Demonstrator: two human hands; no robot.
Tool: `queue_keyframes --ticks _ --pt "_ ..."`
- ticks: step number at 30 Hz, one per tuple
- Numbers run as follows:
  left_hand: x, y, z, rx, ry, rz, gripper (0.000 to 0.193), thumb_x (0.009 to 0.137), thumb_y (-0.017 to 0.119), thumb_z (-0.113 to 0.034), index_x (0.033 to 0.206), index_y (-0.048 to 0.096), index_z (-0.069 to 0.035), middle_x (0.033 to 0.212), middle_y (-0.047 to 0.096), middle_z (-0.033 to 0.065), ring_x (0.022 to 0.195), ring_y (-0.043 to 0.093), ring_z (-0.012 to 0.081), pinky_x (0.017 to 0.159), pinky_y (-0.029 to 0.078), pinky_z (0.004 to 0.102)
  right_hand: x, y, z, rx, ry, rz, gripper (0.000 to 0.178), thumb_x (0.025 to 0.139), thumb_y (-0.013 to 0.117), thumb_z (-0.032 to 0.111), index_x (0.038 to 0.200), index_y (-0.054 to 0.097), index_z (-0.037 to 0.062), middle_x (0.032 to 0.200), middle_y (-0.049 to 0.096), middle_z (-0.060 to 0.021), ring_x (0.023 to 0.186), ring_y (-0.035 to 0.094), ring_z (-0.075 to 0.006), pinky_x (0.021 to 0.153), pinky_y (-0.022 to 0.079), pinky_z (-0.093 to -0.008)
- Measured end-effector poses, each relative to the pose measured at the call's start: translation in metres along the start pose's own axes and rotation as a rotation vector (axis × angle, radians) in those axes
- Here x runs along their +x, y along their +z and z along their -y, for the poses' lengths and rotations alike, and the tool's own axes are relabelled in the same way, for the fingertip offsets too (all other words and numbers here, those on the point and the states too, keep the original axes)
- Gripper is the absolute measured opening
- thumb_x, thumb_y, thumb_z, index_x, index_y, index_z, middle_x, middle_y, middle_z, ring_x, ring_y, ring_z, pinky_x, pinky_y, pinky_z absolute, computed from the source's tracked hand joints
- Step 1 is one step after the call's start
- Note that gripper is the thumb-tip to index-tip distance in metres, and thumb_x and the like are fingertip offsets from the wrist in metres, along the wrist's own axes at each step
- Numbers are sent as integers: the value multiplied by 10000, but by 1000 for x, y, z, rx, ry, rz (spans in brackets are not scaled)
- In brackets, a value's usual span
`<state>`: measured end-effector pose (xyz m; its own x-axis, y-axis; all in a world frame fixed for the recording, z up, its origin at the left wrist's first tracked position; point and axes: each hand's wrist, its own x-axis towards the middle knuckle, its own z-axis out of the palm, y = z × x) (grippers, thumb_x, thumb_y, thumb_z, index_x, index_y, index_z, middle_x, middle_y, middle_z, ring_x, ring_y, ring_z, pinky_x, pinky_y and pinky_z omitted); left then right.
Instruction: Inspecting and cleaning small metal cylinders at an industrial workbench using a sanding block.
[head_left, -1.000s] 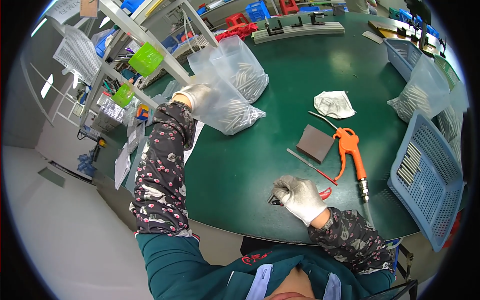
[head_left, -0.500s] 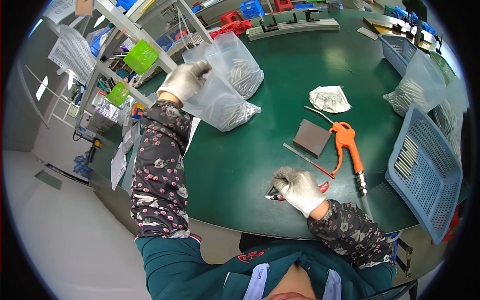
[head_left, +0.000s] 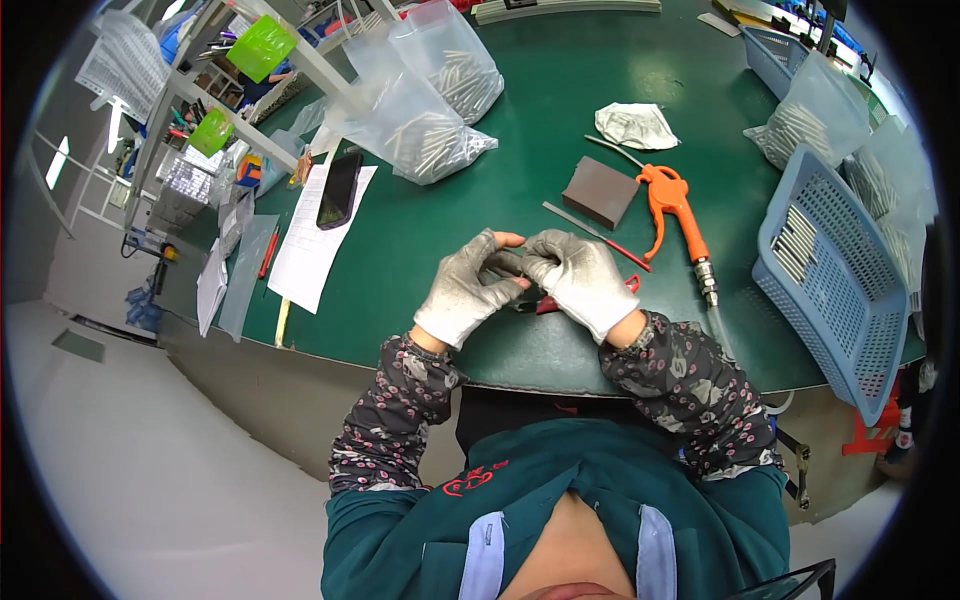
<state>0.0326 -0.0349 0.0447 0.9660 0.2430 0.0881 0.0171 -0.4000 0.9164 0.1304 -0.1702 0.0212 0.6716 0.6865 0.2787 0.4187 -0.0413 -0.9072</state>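
Note:
My left hand (head_left: pixel 465 292) and my right hand (head_left: pixel 580 278) meet over the near part of the green table, both in whitish work gloves. The left hand's fingers are curled, its thumb and forefinger tips bare and reaching to the right hand. Pinched together, the right hand's fingertips touch or nearly touch the left's. Whatever lies between them is too small or hidden to make out. Under the right hand, red-handled pliers (head_left: pixel 632 284) show only in part. Just beyond are a thin file with a red handle (head_left: pixel 600 238), a brown block (head_left: pixel 600 192) and an orange air blow gun (head_left: pixel 675 208).
Clear bags of metal pins (head_left: pixel 430 140) stand at the far left, by a phone (head_left: pixel 340 190) on paper sheets (head_left: pixel 305 265). A crumpled white cloth (head_left: pixel 636 126) lies farther back. At right, a blue basket (head_left: pixel 835 290) holds pins (head_left: pixel 795 245), with more bags (head_left: pixel 810 115) behind.
My left hand has come from the bag at the far left to meet my right hand. The right hand has shifted slightly off the pliers' tips. The view has tilted, and the phone now shows.

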Motion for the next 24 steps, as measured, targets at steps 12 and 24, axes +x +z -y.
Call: queue_keyframes --ticks 12,24 --pt "-23 2 22 -337 -174 -35 394 781 597 43 1161 512 -18 890 584 61 763 558 109 657 461 219 -1 4 -8 71 53 157 245 826 581 174 978 621 -15 844 638 -130 745 619 -195 677 480 -293" --pt "-24 1 36 -479 -97 -156 404 824 583 -6 1211 482 -61 881 580 47 760 551 97 660 452 218 -9 2 -4 -483 -269 113 131 774 573 184 860 611 93 720 599 -120 703 595 -313 625 464 -423"
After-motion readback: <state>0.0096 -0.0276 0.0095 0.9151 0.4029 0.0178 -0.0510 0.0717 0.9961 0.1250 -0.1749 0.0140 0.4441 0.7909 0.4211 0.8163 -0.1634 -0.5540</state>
